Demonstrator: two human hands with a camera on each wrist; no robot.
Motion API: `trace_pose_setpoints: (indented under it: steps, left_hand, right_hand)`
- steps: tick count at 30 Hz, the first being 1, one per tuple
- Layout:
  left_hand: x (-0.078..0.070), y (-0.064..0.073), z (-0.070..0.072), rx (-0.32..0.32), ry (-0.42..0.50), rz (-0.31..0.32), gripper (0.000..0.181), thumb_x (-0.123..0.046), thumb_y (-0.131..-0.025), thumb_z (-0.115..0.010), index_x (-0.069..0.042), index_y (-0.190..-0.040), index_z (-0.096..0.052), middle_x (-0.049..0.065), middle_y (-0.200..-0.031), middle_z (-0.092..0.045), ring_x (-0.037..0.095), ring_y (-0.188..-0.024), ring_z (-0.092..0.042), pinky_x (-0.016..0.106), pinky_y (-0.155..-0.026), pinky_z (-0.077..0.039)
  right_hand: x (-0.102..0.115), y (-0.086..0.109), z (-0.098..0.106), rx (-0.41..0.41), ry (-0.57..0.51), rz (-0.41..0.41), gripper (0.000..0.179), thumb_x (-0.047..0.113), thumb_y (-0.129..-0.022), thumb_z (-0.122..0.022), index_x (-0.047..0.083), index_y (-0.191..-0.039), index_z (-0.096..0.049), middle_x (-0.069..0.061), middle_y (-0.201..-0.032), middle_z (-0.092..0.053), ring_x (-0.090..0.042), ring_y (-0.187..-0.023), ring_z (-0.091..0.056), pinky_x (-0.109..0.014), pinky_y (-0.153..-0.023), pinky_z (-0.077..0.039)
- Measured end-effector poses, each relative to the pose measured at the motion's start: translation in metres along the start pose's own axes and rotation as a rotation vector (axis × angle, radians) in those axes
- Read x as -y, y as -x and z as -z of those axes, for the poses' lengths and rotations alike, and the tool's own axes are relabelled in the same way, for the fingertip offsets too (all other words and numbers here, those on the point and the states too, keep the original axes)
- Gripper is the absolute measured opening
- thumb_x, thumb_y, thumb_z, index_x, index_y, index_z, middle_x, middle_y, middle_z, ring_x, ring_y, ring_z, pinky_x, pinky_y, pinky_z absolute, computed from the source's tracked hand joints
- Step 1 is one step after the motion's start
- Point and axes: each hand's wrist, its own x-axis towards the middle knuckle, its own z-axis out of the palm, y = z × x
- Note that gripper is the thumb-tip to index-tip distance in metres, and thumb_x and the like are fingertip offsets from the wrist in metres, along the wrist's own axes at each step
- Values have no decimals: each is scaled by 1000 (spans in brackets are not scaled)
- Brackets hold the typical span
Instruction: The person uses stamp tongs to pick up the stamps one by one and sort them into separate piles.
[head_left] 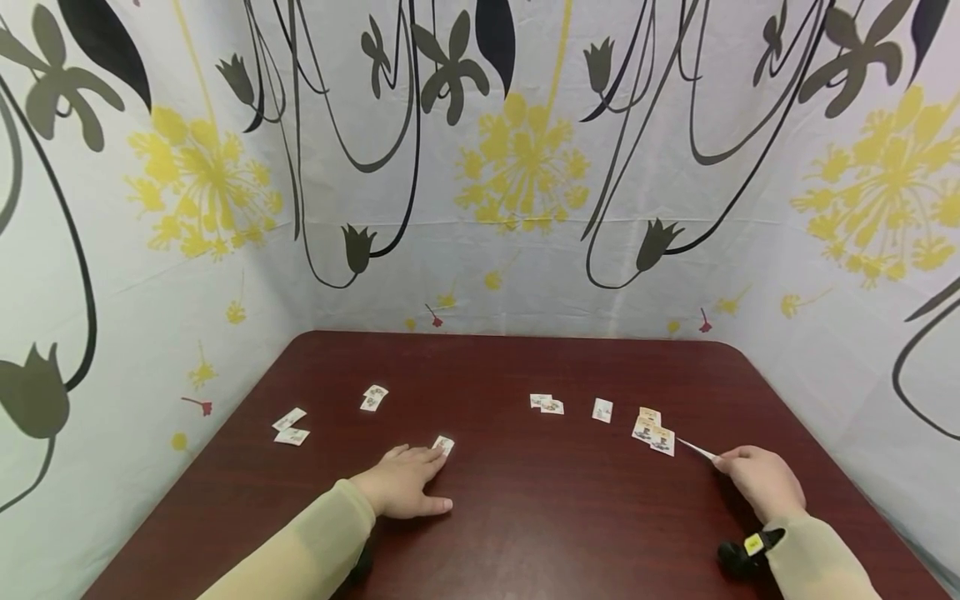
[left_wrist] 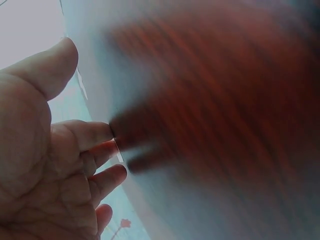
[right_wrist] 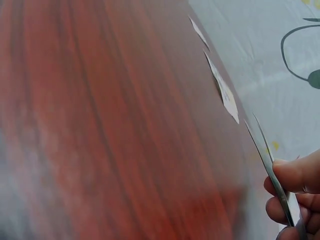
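My left hand (head_left: 401, 483) reaches over the table with its fingers stretched out, and the fingertips rest on a small white card (head_left: 446, 444). In the left wrist view the palm faces the tabletop and the thumb stands apart from the fingers. On the right, my right hand (head_left: 765, 483) pinches a pair of metal tweezers (right_wrist: 276, 182) between thumb and fingers. Their two tips stand apart with nothing between them. Just left of the tips in the head view lies a group of overlapping picture cards (head_left: 662, 441).
Further picture cards lie on the dark red table (head_left: 525, 533): a pair (head_left: 289, 436) at far left, another pair (head_left: 373, 398) behind the left hand, a pair (head_left: 552, 407) right of centre, and a single card (head_left: 602, 410). Patterned cloth (head_left: 480, 283) hangs around the table.
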Motion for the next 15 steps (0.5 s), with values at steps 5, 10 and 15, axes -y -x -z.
trace_pose_setpoints:
  steps: [5,10,15]
  left_hand:
    - [-3,-1,0,-4,-15,-13,75,-55,-88,-59,-4,-142,-47,10,-148,-42,29,-137,-36,50,-112,-21]
    - [-8,-4,0,11,-18,-15,75,-56,-89,-59,-5,-143,-46,9,-149,-41,27,-138,-35,49,-113,-20]
    - [-12,-7,-1,17,-29,-24,76,-57,-89,-58,-6,-143,-46,7,-149,-41,26,-138,-34,49,-113,-20]
  right_hand:
    - [10,0,-3,-9,-3,19,40,39,-89,-61,2,-102,-70,-18,-102,-65,-25,-84,-55,-33,-65,-38]
    - [30,0,-10,4,-20,31,36,36,-89,-62,3,-100,-70,-15,-98,-64,-25,-80,-52,-34,-63,-36]
    - [50,2,-23,5,-28,73,32,34,-88,-63,5,-97,-70,-16,-101,-65,-25,-81,-52,-34,-64,-35]
